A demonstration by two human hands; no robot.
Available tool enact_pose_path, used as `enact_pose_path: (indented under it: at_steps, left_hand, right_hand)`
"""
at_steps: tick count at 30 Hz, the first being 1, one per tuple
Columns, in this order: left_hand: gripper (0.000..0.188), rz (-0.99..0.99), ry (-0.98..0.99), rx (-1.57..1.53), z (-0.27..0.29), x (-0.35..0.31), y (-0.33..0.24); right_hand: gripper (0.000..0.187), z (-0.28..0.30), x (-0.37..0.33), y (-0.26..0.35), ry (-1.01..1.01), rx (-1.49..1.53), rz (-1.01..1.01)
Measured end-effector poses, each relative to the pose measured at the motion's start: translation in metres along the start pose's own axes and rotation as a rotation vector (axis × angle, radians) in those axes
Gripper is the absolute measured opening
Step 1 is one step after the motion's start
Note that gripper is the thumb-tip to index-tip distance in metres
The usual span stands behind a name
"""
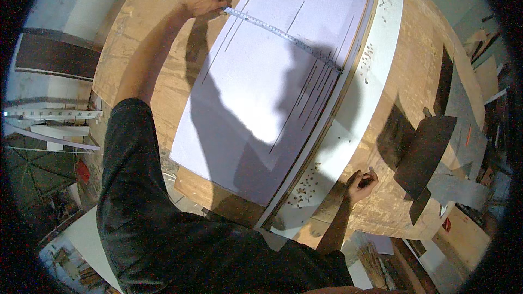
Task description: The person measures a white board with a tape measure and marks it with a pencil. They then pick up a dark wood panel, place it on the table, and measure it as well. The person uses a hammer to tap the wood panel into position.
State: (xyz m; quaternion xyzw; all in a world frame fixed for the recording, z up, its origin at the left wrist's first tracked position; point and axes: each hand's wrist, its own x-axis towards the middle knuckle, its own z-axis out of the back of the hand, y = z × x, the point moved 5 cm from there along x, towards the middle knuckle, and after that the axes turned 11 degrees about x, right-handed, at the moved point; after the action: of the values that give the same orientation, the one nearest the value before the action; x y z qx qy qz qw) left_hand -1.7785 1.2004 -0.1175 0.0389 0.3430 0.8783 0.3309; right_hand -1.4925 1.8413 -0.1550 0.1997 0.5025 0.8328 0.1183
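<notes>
My left hand (202,0) is stretched out at the far left edge of a large white board (256,87) and pinches the end of a metal tape measure (283,34). The tape runs across the board to its right edge, where its hook catches. Several dark pencil lines cross the board. My right hand (360,182) rests on the wooden table (414,49) near the front right, closed around a small dark thing, probably a pencil.
A white strip (376,71) with scattered small dark bits lies beside the board. Dark panel pieces (430,152) sit at the table's right edge. White boards and clutter (54,114) stand to the left of the table.
</notes>
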Motion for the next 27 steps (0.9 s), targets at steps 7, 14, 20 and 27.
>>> enact_pose_path:
  at_steps: [7,14,20,27]
  left_hand:
    - [0.034,-0.028,0.014,-0.019,0.003,0.002,-0.003]
    - [0.030,0.005,0.007,-0.091,0.001,0.001,-0.004]
    - [0.029,-0.044,0.064,-0.082,0.000,0.004,-0.002]
    - [0.030,-0.047,0.111,-0.075,-0.009,0.011,-0.001]
  right_hand:
    - [0.036,-0.003,-0.002,0.002,-0.024,0.161,-0.042]
    - [0.034,-0.003,0.002,0.007,-0.004,0.066,0.108]
    - [0.033,-0.001,0.001,0.004,0.004,0.065,0.099]
    - [0.034,0.003,-0.001,-0.013,-0.028,0.118,0.064]
